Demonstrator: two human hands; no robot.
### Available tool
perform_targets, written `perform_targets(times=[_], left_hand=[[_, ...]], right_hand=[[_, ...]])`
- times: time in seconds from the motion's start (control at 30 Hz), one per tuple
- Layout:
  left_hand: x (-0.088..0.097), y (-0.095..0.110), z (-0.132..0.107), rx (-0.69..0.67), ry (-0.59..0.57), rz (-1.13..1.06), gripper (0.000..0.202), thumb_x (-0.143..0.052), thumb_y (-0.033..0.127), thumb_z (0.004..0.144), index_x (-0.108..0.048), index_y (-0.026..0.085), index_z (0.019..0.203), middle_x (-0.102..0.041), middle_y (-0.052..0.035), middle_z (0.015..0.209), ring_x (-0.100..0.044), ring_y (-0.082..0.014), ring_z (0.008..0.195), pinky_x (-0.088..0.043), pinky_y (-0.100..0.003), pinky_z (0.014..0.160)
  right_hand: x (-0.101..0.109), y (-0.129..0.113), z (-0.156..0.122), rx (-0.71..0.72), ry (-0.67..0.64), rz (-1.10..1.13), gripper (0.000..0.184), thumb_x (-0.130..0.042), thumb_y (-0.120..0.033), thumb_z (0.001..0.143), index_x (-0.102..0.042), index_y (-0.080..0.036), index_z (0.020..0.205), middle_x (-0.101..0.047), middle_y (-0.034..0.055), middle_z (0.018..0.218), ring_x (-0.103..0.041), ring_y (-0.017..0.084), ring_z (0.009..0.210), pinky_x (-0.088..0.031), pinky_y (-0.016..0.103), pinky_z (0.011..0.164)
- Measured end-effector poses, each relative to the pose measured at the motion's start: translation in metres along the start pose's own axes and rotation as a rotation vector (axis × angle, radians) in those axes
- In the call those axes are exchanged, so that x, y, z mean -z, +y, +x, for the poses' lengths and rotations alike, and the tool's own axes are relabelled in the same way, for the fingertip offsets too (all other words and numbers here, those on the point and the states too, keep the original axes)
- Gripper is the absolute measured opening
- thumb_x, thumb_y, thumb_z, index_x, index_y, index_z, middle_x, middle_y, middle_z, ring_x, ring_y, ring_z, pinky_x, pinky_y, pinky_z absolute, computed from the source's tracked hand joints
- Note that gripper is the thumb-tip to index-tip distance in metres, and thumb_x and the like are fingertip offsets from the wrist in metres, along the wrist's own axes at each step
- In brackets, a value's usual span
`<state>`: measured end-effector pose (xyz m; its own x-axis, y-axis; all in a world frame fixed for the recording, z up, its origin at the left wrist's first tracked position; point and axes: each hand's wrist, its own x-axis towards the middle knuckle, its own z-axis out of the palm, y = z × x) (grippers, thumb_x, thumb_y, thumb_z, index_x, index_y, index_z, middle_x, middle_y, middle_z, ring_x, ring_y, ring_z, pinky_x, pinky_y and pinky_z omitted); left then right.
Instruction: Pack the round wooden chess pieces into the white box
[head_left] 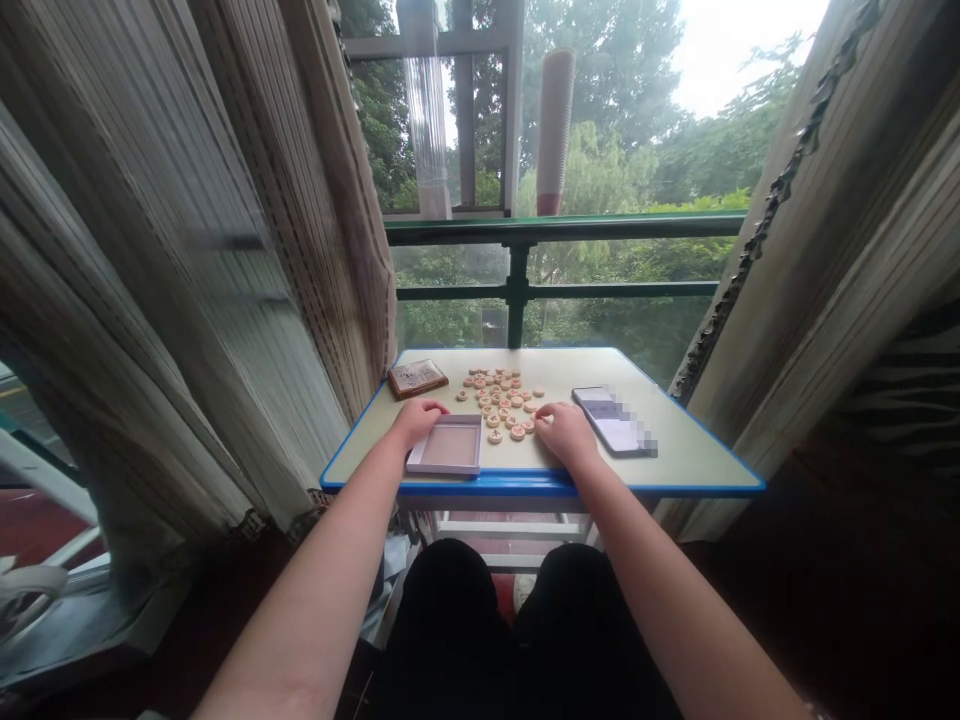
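Left hand (418, 423) was at the far left corner of a shallow open box (448, 442), against its rim; fingers bent and close together, couldn't tell if clamped on the wall. Box sat near the front edge of the tabletop (701, 468), nothing visible inside. Right hand (565, 433) was palm down at the right side of a loose spread of round game pieces (517, 403); fingers curled, tips right by the nearest pieces, couldn't tell if together on one or apart. Pieces were mid-tabletop, between the hands and reaching farther back, some touching, some apart, a few marks too small to read. Phone (607, 418) lay right of the right hand, part pixelated. Flat brown-edged item (418, 378) lay at the back left, beyond the left hand. Green railing (450, 232) stood behind the tabletop, curtains (315, 180) on both sides
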<state>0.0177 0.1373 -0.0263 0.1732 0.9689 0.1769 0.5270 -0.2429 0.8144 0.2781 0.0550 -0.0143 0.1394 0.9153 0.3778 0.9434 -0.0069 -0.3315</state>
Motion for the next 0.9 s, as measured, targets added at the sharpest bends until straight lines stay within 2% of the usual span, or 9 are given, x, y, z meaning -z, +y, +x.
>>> perform_targets(times=[0.17,0.33,0.57,0.67,0.77,0.9], left_hand=[[0.0000,0.0017,-0.0008,0.010,0.003,0.019,0.029,-0.043,0.017,0.059,-0.070,0.016,0.071,-0.068,-0.0023,0.072,-0.058,-0.0176,0.075,-0.044,-0.026,0.069],[0.0004,0.0028,-0.0008,0.025,0.037,0.035,0.029,-0.042,0.018,0.060,-0.070,0.016,0.069,-0.068,-0.0031,0.072,-0.058,-0.0179,0.075,-0.043,-0.026,0.068],[0.0022,0.0021,0.0010,0.032,0.056,0.047,0.030,-0.042,0.019,0.061,-0.071,0.017,0.068,-0.068,-0.0027,0.073,-0.058,-0.0181,0.078,-0.044,-0.026,0.071],[0.0024,0.0018,0.0011,0.027,0.064,0.047,0.030,-0.042,0.019,0.060,-0.071,0.018,0.068,-0.069,-0.0029,0.075,-0.058,-0.0185,0.079,-0.044,-0.026,0.072],[0.0020,0.0011,0.0008,0.022,0.058,0.038,0.029,-0.042,0.019,0.060,-0.071,0.017,0.068,-0.069,-0.0031,0.075,-0.058,-0.0187,0.079,-0.044,-0.027,0.071],[0.0013,-0.0005,0.0011,0.021,0.054,0.042,0.029,-0.042,0.019,0.060,-0.070,0.017,0.068,-0.068,-0.0029,0.072,-0.058,-0.0184,0.076,-0.043,-0.027,0.069]], right_hand=[[-0.0010,0.0008,0.0003,-0.023,-0.006,-0.009,0.021,-0.050,-0.028,0.079,-0.068,-0.019,0.086,-0.065,0.0059,0.093,-0.053,0.018,0.090,-0.033,0.026,0.083],[0.0024,-0.0022,-0.0003,-0.008,-0.021,0.019,0.027,-0.044,-0.034,0.085,-0.066,-0.019,0.088,-0.066,0.0062,0.092,-0.055,0.018,0.088,-0.036,0.025,0.076],[0.0022,-0.0048,0.0003,-0.033,-0.055,-0.034,0.033,-0.037,-0.030,0.087,-0.066,-0.016,0.081,-0.066,0.0099,0.086,-0.057,0.019,0.083,-0.036,0.026,0.069],[0.0005,-0.0035,0.0007,-0.025,-0.035,-0.019,0.032,-0.037,-0.028,0.086,-0.066,-0.016,0.083,-0.066,0.0101,0.088,-0.056,0.019,0.085,-0.037,0.026,0.073],[-0.0013,-0.0019,0.0001,0.017,0.003,0.057,0.027,-0.041,-0.022,0.083,-0.066,-0.018,0.093,-0.063,0.0077,0.096,-0.055,0.017,0.090,-0.037,0.025,0.080],[-0.0042,-0.0005,-0.0003,0.116,-0.047,0.107,0.027,-0.049,-0.019,0.076,-0.067,-0.023,0.096,-0.060,0.0051,0.102,-0.052,0.018,0.096,-0.037,0.026,0.087]])
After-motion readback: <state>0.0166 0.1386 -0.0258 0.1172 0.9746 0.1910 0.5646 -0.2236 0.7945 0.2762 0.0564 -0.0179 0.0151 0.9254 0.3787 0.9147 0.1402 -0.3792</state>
